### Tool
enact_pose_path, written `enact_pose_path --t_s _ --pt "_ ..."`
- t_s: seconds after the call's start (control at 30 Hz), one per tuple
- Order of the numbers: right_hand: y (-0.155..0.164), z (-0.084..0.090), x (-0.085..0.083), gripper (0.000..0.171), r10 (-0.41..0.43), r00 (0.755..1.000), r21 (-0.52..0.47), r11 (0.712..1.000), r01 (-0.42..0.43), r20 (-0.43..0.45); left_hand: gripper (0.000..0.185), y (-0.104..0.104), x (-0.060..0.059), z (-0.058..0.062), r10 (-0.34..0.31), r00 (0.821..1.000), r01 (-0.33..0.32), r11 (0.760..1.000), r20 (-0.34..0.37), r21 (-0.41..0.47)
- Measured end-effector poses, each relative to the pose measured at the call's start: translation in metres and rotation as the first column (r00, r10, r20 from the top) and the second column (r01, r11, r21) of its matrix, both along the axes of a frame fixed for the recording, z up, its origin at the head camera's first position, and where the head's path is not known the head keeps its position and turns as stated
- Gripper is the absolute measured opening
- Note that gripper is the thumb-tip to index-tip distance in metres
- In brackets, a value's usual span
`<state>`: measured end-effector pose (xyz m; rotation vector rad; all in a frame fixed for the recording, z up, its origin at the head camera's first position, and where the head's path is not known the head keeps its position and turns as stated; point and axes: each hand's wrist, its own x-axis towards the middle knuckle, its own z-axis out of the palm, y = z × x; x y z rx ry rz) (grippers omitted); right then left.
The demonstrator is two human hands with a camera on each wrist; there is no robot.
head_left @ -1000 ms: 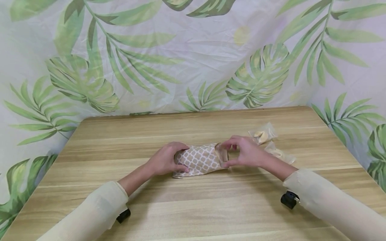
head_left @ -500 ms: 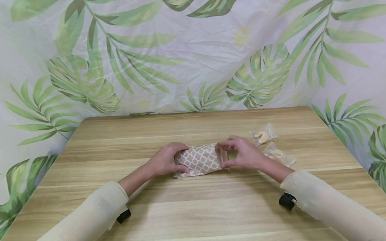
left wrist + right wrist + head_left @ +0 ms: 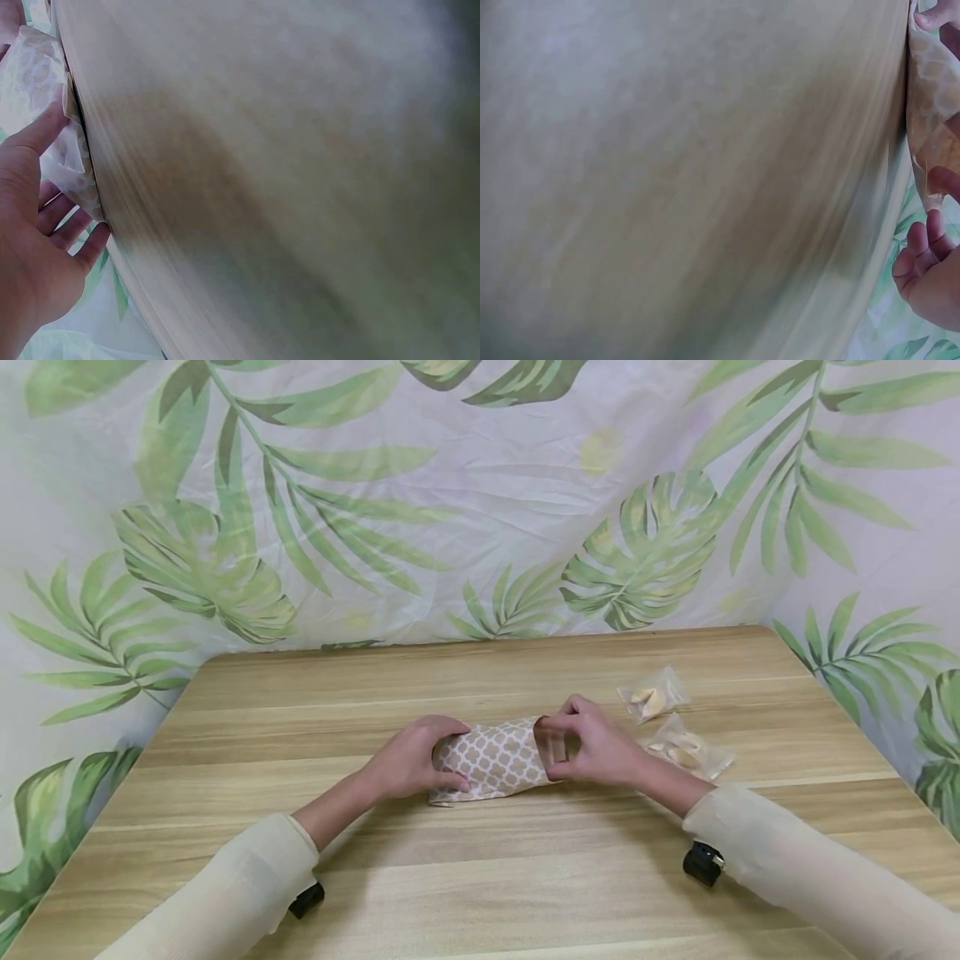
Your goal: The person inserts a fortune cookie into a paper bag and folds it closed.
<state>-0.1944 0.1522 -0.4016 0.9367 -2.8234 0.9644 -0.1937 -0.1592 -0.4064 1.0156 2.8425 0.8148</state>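
Note:
A small paper bag (image 3: 495, 757) with a tan and white lattice pattern lies on its side in the middle of the wooden table (image 3: 480, 877). My left hand (image 3: 411, 758) holds the bag's closed left end, thumb on the near side and fingers over the top. My right hand (image 3: 592, 744) pinches the open mouth of the bag at its right end, between thumb and fingers. In the left wrist view the bag (image 3: 37, 90) shows pale beside my thumb. The right wrist view shows the bag's patterned edge (image 3: 930, 112) above my curled fingers (image 3: 922, 259).
Two clear packets with fortune cookies lie to the right of my right hand, one (image 3: 652, 695) farther back and one (image 3: 686, 746) nearer. A leaf-print cloth (image 3: 480, 493) hangs behind and around the table. Black wrist cameras sit under both sleeves.
My right hand has slid a little left along the bag's mouth and closed tighter on it. The left hand and the bag have stayed in place.

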Motion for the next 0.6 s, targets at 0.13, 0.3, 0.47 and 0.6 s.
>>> enact_pose_path --t_s 0.13,0.3,0.47,0.6 --pt "-0.003 -0.006 -0.001 0.057 0.028 0.996 -0.007 1.0 -0.028 -0.082 0.078 0.0 0.001 0.0 0.001 1.0 -0.001 1.0 0.002 -0.001" --pt "-0.005 -0.008 -0.001 0.048 0.048 0.991 0.003 0.999 -0.048 -0.128 0.078 0.0 0.002 0.0 0.006 1.0 -0.006 1.0 0.006 -0.009" --pt "0.001 0.0 0.001 0.057 0.019 1.0 -0.059 0.998 -0.02 -0.01 0.079 0.0 0.001 -0.001 0.005 1.0 -0.005 1.0 0.003 -0.006" --pt "0.008 0.006 0.002 0.055 0.024 1.0 -0.109 0.994 -0.022 0.016 0.078 0.0 0.0 -0.001 0.002 1.0 -0.002 1.0 0.0 -0.004"
